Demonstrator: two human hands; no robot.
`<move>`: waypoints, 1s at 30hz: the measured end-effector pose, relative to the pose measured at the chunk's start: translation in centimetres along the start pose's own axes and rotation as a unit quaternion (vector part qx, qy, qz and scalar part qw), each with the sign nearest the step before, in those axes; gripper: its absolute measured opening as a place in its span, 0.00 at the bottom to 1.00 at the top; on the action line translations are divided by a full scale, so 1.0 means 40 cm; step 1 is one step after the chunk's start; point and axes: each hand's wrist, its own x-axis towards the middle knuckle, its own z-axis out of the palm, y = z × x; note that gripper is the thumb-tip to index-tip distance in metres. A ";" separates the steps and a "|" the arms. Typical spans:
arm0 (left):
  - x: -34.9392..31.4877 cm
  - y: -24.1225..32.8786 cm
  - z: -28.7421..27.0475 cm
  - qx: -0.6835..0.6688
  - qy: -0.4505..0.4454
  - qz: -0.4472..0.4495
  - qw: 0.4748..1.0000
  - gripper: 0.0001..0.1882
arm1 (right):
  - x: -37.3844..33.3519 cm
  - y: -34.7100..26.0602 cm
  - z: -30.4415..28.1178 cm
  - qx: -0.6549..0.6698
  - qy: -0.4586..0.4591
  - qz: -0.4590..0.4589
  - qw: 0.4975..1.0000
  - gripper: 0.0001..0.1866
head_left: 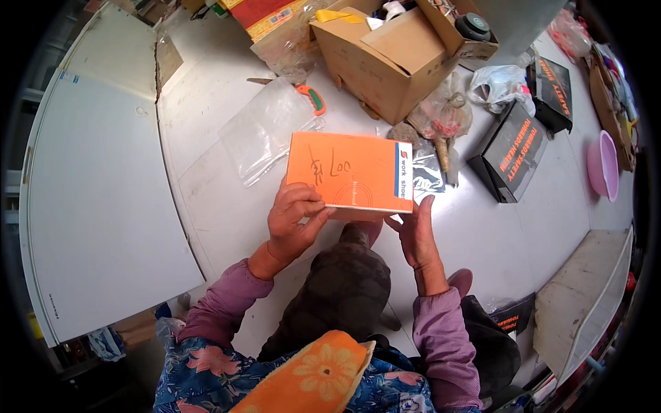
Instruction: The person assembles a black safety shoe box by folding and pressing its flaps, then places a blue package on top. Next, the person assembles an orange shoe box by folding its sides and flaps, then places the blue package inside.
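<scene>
An orange shoe box with a blue-and-white label strip and dark handwriting on top is held up in front of me, above my lap. My left hand grips its near left corner, thumb along the near side and fingers over the top edge. At the near right corner my right hand supports the box, its thumb pointing up beside the corner and its other fingers partly hidden underneath. The box looks closed; its contents are hidden.
A large open cardboard carton full of items stands ahead. Black shoe boxes lie to the right, near a pink basin. A clear plastic bag and an orange-green handle lie ahead left. A white panel spans the left.
</scene>
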 end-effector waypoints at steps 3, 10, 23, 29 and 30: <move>0.060 0.064 0.021 -0.058 -0.023 0.066 0.996 0.18 | -0.106 -0.027 -0.025 0.047 0.100 -0.080 0.991 0.41; 0.287 0.230 0.096 -0.438 -0.115 -0.248 0.856 0.36 | -0.341 -0.089 0.001 0.007 0.306 -0.304 0.902 0.18; -0.079 0.303 0.370 -0.311 -0.223 -0.528 0.758 0.23 | -0.503 0.251 -0.241 -0.117 0.420 -0.175 0.882 0.16; -0.367 0.201 0.453 -0.129 -0.380 -0.502 0.766 0.11 | -0.514 0.383 -0.344 -0.064 0.400 0.125 0.906 0.23; -0.392 0.193 0.460 -0.124 -0.427 -0.498 0.745 0.11 | -0.511 0.384 -0.365 -0.022 0.422 0.068 0.904 0.23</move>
